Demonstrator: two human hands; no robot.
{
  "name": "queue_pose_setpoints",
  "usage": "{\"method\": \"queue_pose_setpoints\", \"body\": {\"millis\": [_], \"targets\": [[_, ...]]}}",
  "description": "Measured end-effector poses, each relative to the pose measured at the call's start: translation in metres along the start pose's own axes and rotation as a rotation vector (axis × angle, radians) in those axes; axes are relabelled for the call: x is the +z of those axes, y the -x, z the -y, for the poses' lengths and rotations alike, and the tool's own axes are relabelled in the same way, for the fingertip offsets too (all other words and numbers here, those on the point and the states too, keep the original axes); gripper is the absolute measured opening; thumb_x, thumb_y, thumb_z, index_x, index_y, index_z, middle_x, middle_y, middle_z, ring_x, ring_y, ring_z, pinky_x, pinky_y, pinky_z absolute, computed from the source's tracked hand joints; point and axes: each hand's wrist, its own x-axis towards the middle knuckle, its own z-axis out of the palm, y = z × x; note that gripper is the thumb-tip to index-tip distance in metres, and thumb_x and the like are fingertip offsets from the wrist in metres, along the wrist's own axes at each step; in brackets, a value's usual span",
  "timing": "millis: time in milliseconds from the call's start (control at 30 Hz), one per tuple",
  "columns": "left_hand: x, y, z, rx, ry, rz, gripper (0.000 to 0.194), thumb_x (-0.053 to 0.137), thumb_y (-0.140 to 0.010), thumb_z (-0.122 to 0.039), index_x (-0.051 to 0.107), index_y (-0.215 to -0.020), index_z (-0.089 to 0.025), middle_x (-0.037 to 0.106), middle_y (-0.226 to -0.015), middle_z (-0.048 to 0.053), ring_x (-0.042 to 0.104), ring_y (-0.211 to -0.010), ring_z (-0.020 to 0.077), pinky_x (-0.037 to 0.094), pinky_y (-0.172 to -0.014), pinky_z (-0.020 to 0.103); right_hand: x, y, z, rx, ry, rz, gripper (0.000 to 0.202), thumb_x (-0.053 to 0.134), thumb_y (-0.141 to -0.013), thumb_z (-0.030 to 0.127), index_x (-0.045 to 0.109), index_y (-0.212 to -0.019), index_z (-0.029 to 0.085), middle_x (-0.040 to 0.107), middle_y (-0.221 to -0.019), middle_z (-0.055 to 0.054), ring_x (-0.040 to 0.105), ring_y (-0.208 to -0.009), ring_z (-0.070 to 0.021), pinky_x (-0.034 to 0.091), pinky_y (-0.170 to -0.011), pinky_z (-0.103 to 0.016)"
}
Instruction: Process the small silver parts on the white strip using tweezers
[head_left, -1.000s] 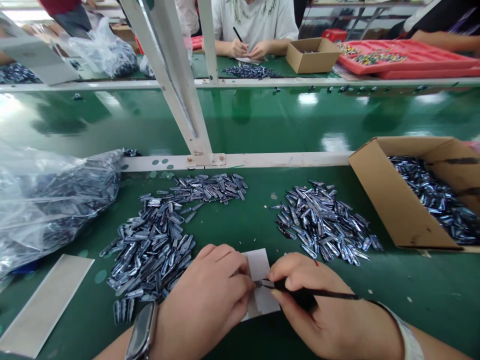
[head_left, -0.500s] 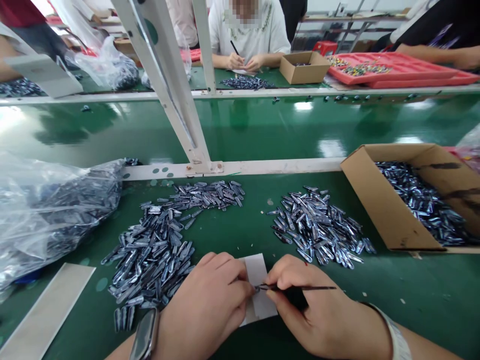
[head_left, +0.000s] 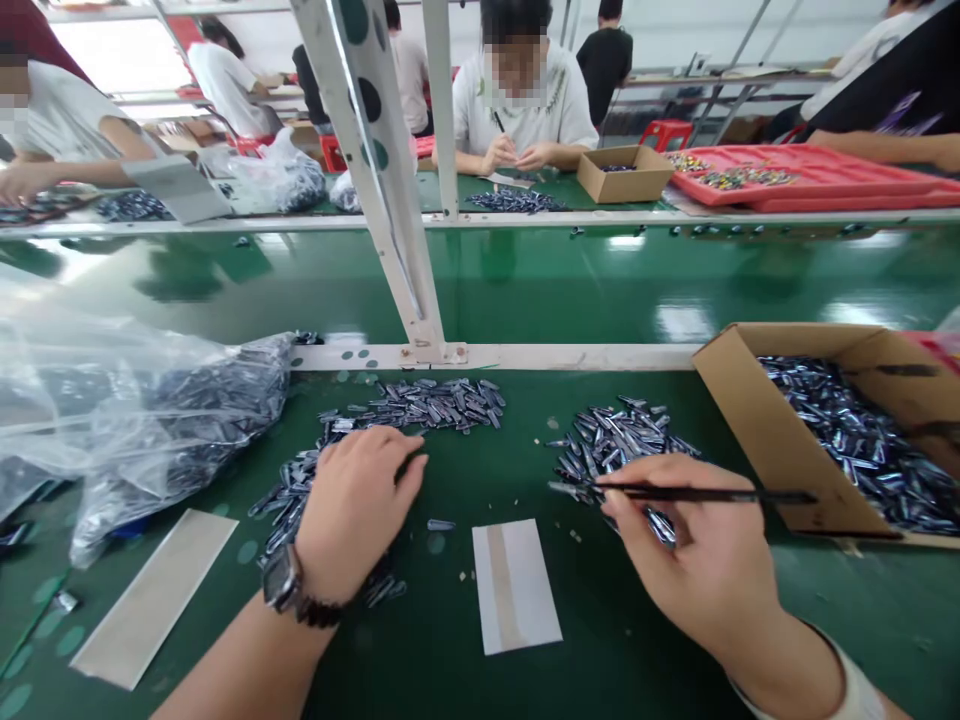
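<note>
My left hand (head_left: 360,495) is over the left pile of small, shiny blue-grey elongated pieces (head_left: 289,505), thumb apart from the fingers. Its other fingertips are partly hidden, and nothing shows in its grasp. My right hand (head_left: 694,550) grips slim black tweezers (head_left: 697,493). Their tip is at the near left edge of the right pile of pieces (head_left: 619,435), beside one piece (head_left: 570,490); I cannot tell whether it is pinched. Between my hands lies a white card (head_left: 534,585) with a beige strip across it. A single piece (head_left: 441,525) rests left of the card.
A cardboard box (head_left: 757,430) full of pieces stands at right. At left are a clear plastic bag (head_left: 202,410) of pieces and a beige strip of board (head_left: 157,600). A white metal post (head_left: 390,200) rises from the rail. Across the green belt a co-worker (head_left: 517,110) sits.
My left hand has left the card and moved left over the pile. My right hand has carried the tweezers up and right to the other pile. The view has tilted up slightly.
</note>
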Motion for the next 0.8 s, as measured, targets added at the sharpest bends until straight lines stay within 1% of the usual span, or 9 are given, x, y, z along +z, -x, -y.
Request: {"method": "queue_pose_setpoints", "body": {"millis": [67, 133, 267, 400, 500, 600, 633, 700, 800], "targets": [[-0.003, -0.004, 0.01, -0.067, -0.07, -0.01, 0.029, 0.048, -0.091, -0.031, 0.074, -0.097, -0.02, 0.07, -0.101, 0.009, 0.063, -0.097, 0.0315, 0.047, -0.085, 0.048, -0.002, -0.002, -0.002, 0.045, 0.007, -0.056, 0.024, 0.063, -0.083, 0.005, 0.052, -0.098, 0.021, 0.059, -0.092, -0.006, 0.065, -0.081, -0.0177, 0.059, -0.064, -0.026], [-0.006, -0.004, 0.014, -0.07, -0.083, 0.004, 0.028, 0.048, -0.09, -0.031, 0.075, -0.089, -0.023, 0.071, -0.099, 0.007, 0.064, -0.094, 0.0307, 0.048, -0.083, 0.047, -0.001, -0.001, -0.002, 0.105, -0.035, -0.05, 0.023, 0.063, -0.084, 0.007, 0.054, -0.099, 0.021, 0.058, -0.094, -0.006, 0.066, -0.081, -0.0174, 0.06, -0.065, -0.026], [-0.008, -0.001, 0.012, -0.046, -0.061, 0.025, 0.027, 0.048, -0.089, -0.027, 0.074, -0.081, -0.024, 0.071, -0.095, 0.006, 0.063, -0.091, 0.0293, 0.047, -0.08, 0.046, 0.006, 0.008, 0.002, 0.188, -0.139, 0.022, 0.024, 0.062, -0.086, 0.009, 0.053, -0.102, 0.024, 0.057, -0.098, -0.005, 0.066, -0.086, -0.0175, 0.06, -0.07, -0.029], [-0.008, -0.003, 0.009, -0.022, -0.055, 0.024, 0.025, 0.047, -0.088, -0.023, 0.069, -0.077, -0.021, 0.07, -0.093, 0.006, 0.062, -0.093, 0.0295, 0.045, -0.082, 0.046, 0.012, 0.013, 0.006, 0.315, -0.252, 0.127, 0.017, 0.061, -0.089, 0.013, 0.053, -0.1, 0.024, 0.057, -0.095, -0.003, 0.064, -0.081, -0.0149, 0.059, -0.07, -0.028], [-0.008, -0.002, 0.004, 0.061, 0.019, 0.017, 0.021, 0.047, -0.087, -0.021, 0.065, -0.075, -0.02, 0.07, -0.087, 0.004, 0.062, -0.087, 0.0264, 0.043, -0.081, 0.044, 0.013, 0.015, 0.01, 0.48, -0.431, 0.276, 0.017, 0.058, -0.092, 0.017, 0.049, -0.102, 0.026, 0.059, -0.094, -0.001, 0.066, -0.082, -0.0149, 0.059, -0.073, -0.03], [-0.005, 0.006, -0.011, 0.203, 0.225, 0.026, 0.015, 0.05, -0.082, -0.016, 0.062, -0.075, -0.02, 0.069, -0.079, 0.001, 0.062, -0.079, 0.0208, 0.044, -0.078, 0.038, 0.011, 0.018, 0.014, 0.624, -0.578, 0.52, 0.019, 0.059, -0.092, 0.016, 0.047, -0.102, 0.027, 0.061, -0.095, -0.001, 0.066, -0.087, -0.0167, 0.057, -0.078, -0.034], [-0.003, 0.011, -0.017, 0.25, 0.311, 0.045, 0.013, 0.052, -0.08, -0.013, 0.061, -0.073, -0.02, 0.068, -0.077, 0.0, 0.061, -0.076, 0.0188, 0.044, -0.076, 0.034, 0.01, 0.019, 0.016, 0.647, -0.592, 0.592, 0.02, 0.059, -0.09, 0.014, 0.048, -0.101, 0.026, 0.061, -0.095, -0.001, 0.066, -0.088, -0.0172, 0.057, -0.078, -0.034], [0.003, 0.02, -0.031, 0.317, 0.465, 0.111, 0.014, 0.054, -0.073, -0.007, 0.059, -0.07, -0.02, 0.064, -0.072, -0.002, 0.059, -0.071, 0.0154, 0.044, -0.071, 0.028, 0.01, 0.02, 0.017, 0.663, -0.572, 0.678, 0.022, 0.06, -0.088, 0.011, 0.049, -0.099, 0.026, 0.059, -0.094, -0.001, 0.064, -0.087, -0.018, 0.056, -0.075, -0.035], [0.012, 0.031, -0.046, 0.395, 0.563, 0.228, 0.022, 0.055, -0.068, -0.001, 0.062, -0.077, -0.019, 0.062, -0.072, -0.002, 0.057, -0.07, 0.0145, 0.044, -0.065, 0.024, 0.012, 0.02, 0.017, 0.631, -0.502, 0.724, 0.024, 0.059, -0.085, 0.008, 0.049, -0.097, 0.025, 0.057, -0.091, 0.0, 0.062, -0.083, -0.0183, 0.054, -0.072, -0.035]]}}
